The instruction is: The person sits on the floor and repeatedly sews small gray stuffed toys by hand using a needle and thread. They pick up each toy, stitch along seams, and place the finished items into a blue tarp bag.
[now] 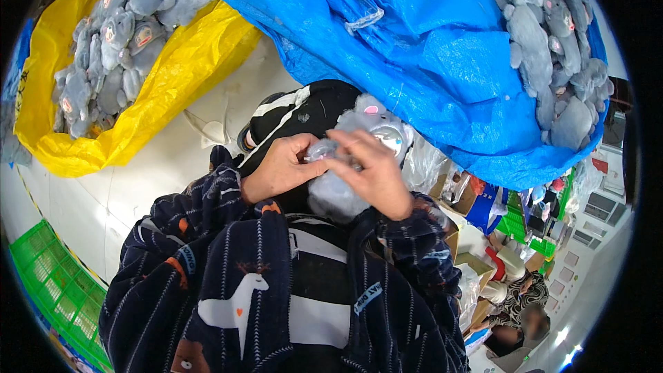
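A grey plush toy (336,197) with a pink-lined ear and a pale face patch rests on my lap. My left hand (282,167) pinches a small tuft-like part of it between thumb and fingertips. Over the toy's middle lies my right hand (376,176), its thumb and fingers bent onto the same part, slightly smeared by motion. Whether a small tool or thread sits between my fingertips is hidden. The toy's face is partly covered by my right fingers.
A yellow sack (200,45) full of grey plush toys stands at the far left. A large blue sack (421,48) holds more at the right. Green crates (59,273) stand at the left. Boxes and a seated person (528,304) are at the lower right.
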{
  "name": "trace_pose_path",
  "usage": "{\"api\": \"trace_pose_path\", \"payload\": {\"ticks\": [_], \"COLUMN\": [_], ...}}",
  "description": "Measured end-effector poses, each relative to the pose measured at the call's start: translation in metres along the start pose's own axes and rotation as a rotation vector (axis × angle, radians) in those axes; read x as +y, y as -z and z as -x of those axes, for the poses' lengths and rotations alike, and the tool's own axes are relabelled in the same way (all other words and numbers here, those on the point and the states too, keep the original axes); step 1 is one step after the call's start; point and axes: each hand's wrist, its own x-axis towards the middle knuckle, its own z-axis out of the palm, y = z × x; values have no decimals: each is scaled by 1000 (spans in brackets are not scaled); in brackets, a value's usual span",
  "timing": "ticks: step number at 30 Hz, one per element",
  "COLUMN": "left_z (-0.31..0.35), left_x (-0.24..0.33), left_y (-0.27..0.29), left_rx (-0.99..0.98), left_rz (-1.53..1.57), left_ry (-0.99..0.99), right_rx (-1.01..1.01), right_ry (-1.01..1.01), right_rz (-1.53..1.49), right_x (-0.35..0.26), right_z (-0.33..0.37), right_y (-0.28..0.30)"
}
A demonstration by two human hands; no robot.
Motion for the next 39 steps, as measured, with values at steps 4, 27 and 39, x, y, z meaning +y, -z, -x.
{"api": "trace_pose_path", "payload": {"ticks": [4,27,39], "left_z": [-1,2,1], "left_x": [-12,0,2], "left_y": [1,7,5], "left_rx": [22,100,139], "left_rz": [-35,-149,-307], "left_ry": [-138,-81,-304], "right_rx": [-64,276,29], "right_ry": [186,-325,85], "right_rz": [307,-245,313], "right_x": [6,14,-4], "right_z": [-3,2,-2], "right_y": [-23,-6,-36]}}
